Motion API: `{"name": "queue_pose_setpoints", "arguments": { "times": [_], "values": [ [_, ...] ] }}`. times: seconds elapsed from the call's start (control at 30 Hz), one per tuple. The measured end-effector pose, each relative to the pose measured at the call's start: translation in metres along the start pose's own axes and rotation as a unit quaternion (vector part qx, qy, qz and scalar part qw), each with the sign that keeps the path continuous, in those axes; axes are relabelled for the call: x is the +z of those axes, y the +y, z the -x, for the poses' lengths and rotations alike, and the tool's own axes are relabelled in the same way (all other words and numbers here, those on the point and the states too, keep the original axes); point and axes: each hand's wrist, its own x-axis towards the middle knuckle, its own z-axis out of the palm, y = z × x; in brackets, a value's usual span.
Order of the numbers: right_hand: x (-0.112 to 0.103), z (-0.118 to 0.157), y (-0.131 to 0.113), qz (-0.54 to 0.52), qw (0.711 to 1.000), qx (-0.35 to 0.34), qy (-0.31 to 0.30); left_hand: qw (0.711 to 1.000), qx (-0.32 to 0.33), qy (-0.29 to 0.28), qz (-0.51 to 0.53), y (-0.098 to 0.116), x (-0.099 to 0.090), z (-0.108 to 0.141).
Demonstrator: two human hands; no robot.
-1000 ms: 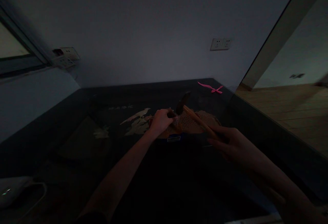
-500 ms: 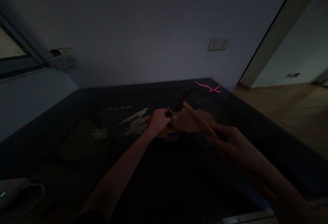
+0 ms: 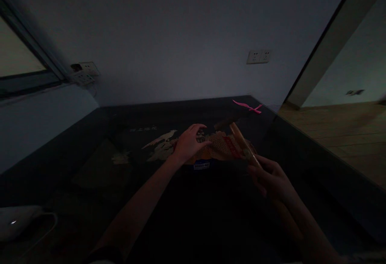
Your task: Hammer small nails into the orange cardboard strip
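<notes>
My left hand (image 3: 187, 145) rests over a printed packet (image 3: 221, 145) lying on the dark tabletop. Its thumb and fingers are spread in a C shape, with nothing plainly seen between them. The packet shows a speckled brown print, a red patch and a blue edge with a white label. In my right hand (image 3: 271, 173) is a hammer (image 3: 243, 142), gripped by its wooden handle. The dark hammer head hangs above the packet's right part, blurred and tilted. It appears apart from the packet.
A pink ribbon (image 3: 249, 107) lies near the table's far right corner. White decorative figures (image 3: 161, 145) mark the dark table (image 3: 177, 109). A white device with a cable (image 3: 18, 219) sits at lower left. Wall sockets (image 3: 258, 56) are behind.
My left hand has gone from a pinch to spread fingers. The hammer has shifted right and its head has turned. The view has tilted slightly.
</notes>
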Motion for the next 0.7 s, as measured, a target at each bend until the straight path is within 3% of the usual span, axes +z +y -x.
{"name": "queue_pose_setpoints", "arguments": {
  "times": [0.17, 0.23, 0.3, 0.37, 0.43, 0.57, 0.7],
  "values": [
    [-0.003, 0.001, 0.007, -0.041, 0.999, -0.001, -0.019, 0.994, 0.084, 0.048, -0.059, 0.045, -0.037, 0.014],
    [-0.003, 0.001, 0.007, -0.049, 0.998, 0.009, -0.026, 0.995, 0.080, -0.005, -0.060, 0.059, -0.049, 0.034],
    [-0.003, 0.001, 0.005, -0.053, 0.998, 0.017, -0.035, 0.986, 0.098, -0.124, -0.048, 0.064, -0.055, 0.060],
    [-0.002, 0.003, 0.003, -0.056, 0.998, 0.020, -0.037, 0.956, 0.144, -0.253, -0.030, 0.057, -0.053, 0.088],
    [-0.001, 0.004, 0.002, -0.059, 0.997, 0.016, -0.036, 0.936, 0.151, -0.316, -0.039, 0.036, -0.044, 0.113],
    [-0.001, 0.006, 0.003, -0.051, 0.997, 0.008, -0.060, 0.972, -0.002, -0.209, -0.113, -0.018, -0.028, 0.136],
    [-0.002, 0.005, 0.007, -0.046, 0.998, 0.002, -0.048, 0.967, -0.116, -0.157, -0.164, -0.045, -0.023, 0.132]
  ]
}}
